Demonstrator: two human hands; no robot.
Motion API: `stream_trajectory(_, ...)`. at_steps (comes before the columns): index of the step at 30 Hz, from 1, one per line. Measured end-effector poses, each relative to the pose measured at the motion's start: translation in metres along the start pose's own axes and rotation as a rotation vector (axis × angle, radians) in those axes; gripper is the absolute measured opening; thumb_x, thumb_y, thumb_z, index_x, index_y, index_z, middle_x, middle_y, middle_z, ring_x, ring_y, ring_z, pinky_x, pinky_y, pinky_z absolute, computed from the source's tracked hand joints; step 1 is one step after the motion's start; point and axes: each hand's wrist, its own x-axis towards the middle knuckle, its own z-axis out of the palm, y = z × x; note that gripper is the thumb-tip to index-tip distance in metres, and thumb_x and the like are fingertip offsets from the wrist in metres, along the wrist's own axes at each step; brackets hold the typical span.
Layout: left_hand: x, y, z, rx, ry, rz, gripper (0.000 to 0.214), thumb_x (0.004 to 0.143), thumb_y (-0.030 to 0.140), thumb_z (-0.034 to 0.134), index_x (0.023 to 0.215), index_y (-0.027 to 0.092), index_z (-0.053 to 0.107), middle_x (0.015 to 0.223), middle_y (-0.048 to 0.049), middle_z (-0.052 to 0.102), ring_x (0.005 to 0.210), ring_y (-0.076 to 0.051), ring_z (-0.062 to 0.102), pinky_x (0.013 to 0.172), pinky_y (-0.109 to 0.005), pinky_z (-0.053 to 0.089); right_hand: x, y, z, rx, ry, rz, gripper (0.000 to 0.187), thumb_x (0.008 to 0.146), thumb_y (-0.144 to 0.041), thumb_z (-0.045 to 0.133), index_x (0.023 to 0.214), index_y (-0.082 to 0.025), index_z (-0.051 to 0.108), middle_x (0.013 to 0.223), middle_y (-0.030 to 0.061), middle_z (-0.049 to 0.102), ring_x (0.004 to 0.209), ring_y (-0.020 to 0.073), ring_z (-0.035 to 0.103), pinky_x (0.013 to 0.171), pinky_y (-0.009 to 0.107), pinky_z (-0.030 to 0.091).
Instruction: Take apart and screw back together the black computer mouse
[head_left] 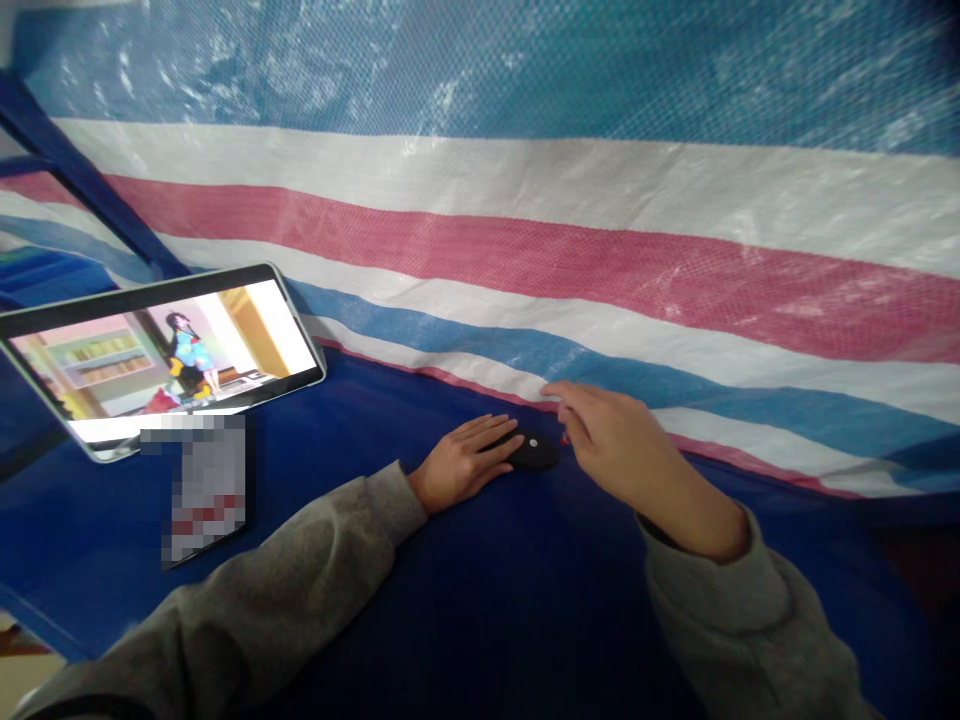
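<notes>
A small, dark, rounded object (pixel 534 452) with a white dot on top lies on the blue surface; its exact kind is not clear. My left hand (pixel 466 462) rests on its left end, fingers stretched out flat over it. Just right of the object, my right hand (pixel 619 440) is raised with bent fingers, the index reaching furthest left. Its fingertips are drawn in close together, and whatever they may hold is too small or hidden to make out. A tiny red spot (pixel 564 438) shows beneath those fingers.
A tablet-like screen (pixel 90 432) showing a cartoon stands tilted at the left. In front of it is a blurred-out flat item (pixel 214 490). Striped plastic sheeting (pixel 525 250) forms a wall behind the blue surface (pixel 450 600).
</notes>
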Motion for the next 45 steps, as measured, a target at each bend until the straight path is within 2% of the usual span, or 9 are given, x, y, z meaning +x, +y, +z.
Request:
stream_trajectory(3, 0.0005, 0.0007, -0.0014, 0.002, 0.002, -0.001, 0.039, 0.099, 0.032, 0.047, 0.136, 0.017, 0.05, 0.139, -0.0125, 0.054, 0.134, -0.024, 0.047, 0.111, -0.045, 0.043, -0.001, -0.0005, -0.0002, 0.032, 0.01, -0.054, 0.035, 0.084, -0.011, 0.043, 0.113, -0.017, 0.062, 0.101, 0.0093, 0.069, 0.09, 0.0221, 0.065, 0.078, 0.031, 0.044)
stream_trajectory(9, 0.0005, 0.001, -0.0019, -0.001, 0.014, -0.001, 0.039, 0.099, 0.031, 0.048, 0.135, 0.016, 0.051, 0.138, -0.0127, 0.055, 0.133, -0.023, 0.048, 0.11, -0.043, 0.044, 0.0013, 0.0014, 0.0016, 0.047, 0.01, -0.004, 0.032, 0.095, -0.018, 0.037, 0.115, -0.017, 0.061, 0.092, 0.0088, 0.072, 0.082, 0.0219, 0.067, 0.072, 0.031, 0.044)
stream_trajectory(16, -0.0007, -0.0004, 0.0007, 0.002, -0.001, -0.007, 0.039, 0.099, 0.032, 0.048, 0.135, 0.017, 0.051, 0.14, -0.0121, 0.053, 0.135, -0.024, 0.046, 0.112, -0.044, 0.043, -0.0015, -0.0001, -0.0011, 0.059, -0.001, -0.085, 0.033, 0.086, -0.009, 0.042, 0.11, -0.017, 0.063, 0.101, 0.0085, 0.068, 0.091, 0.0216, 0.065, 0.079, 0.031, 0.044)
stream_trajectory(21, 0.0, -0.0002, 0.0, -0.006, -0.001, -0.001, 0.04, 0.099, 0.031, 0.049, 0.137, 0.018, 0.049, 0.14, -0.0122, 0.053, 0.135, -0.024, 0.046, 0.111, -0.045, 0.043, -0.0017, -0.0007, -0.0006, 0.043, 0.006, -0.026, 0.03, 0.092, -0.018, 0.039, 0.108, -0.016, 0.064, 0.094, 0.0092, 0.069, 0.089, 0.0227, 0.065, 0.08, 0.033, 0.044)
stream_trajectory(30, 0.0006, 0.0007, -0.0018, 0.012, 0.003, 0.018, 0.039, 0.098, 0.031, 0.049, 0.135, 0.017, 0.051, 0.139, -0.013, 0.054, 0.135, -0.024, 0.046, 0.111, -0.045, 0.043, -0.0007, 0.0044, -0.0011, 0.047, 0.004, -0.012, 0.028, 0.091, -0.016, 0.038, 0.102, -0.018, 0.064, 0.093, 0.0075, 0.069, 0.086, 0.0208, 0.064, 0.077, 0.031, 0.043)
stream_trajectory(34, 0.0013, 0.0015, -0.0032, 0.015, 0.011, 0.03, 0.038, 0.099, 0.031, 0.048, 0.133, 0.015, 0.052, 0.138, -0.0136, 0.055, 0.134, -0.025, 0.047, 0.111, -0.045, 0.044, -0.0007, 0.0048, 0.0008, 0.028, 0.011, -0.035, 0.027, 0.084, -0.012, 0.045, 0.104, -0.018, 0.063, 0.098, 0.0079, 0.067, 0.088, 0.0209, 0.063, 0.079, 0.031, 0.043)
stream_trajectory(38, 0.0014, 0.0018, -0.0032, 0.005, 0.013, 0.024, 0.038, 0.099, 0.031, 0.047, 0.134, 0.017, 0.051, 0.138, -0.013, 0.054, 0.134, -0.025, 0.047, 0.109, -0.046, 0.045, -0.0003, 0.0048, 0.0013, 0.042, 0.019, -0.006, 0.029, 0.09, -0.015, 0.039, 0.106, -0.018, 0.062, 0.091, 0.007, 0.068, 0.082, 0.0197, 0.064, 0.076, 0.031, 0.043)
stream_trajectory(42, 0.0008, 0.0014, -0.0028, 0.003, 0.006, 0.031, 0.038, 0.099, 0.03, 0.048, 0.135, 0.017, 0.051, 0.138, -0.013, 0.054, 0.134, -0.025, 0.046, 0.111, -0.047, 0.043, -0.0005, 0.0029, 0.0001, 0.02, 0.015, -0.034, 0.03, 0.083, -0.011, 0.044, 0.107, -0.017, 0.062, 0.098, 0.0084, 0.067, 0.086, 0.0209, 0.064, 0.076, 0.031, 0.043)
stream_trajectory(45, 0.0003, 0.0012, -0.0025, 0.005, 0.006, 0.031, 0.038, 0.098, 0.03, 0.05, 0.134, 0.017, 0.052, 0.138, -0.013, 0.054, 0.134, -0.025, 0.047, 0.111, -0.045, 0.042, -0.0003, 0.0026, 0.0005, 0.038, 0.012, -0.012, 0.025, 0.089, -0.017, 0.042, 0.104, -0.017, 0.062, 0.095, 0.0089, 0.069, 0.087, 0.0218, 0.065, 0.076, 0.031, 0.043)
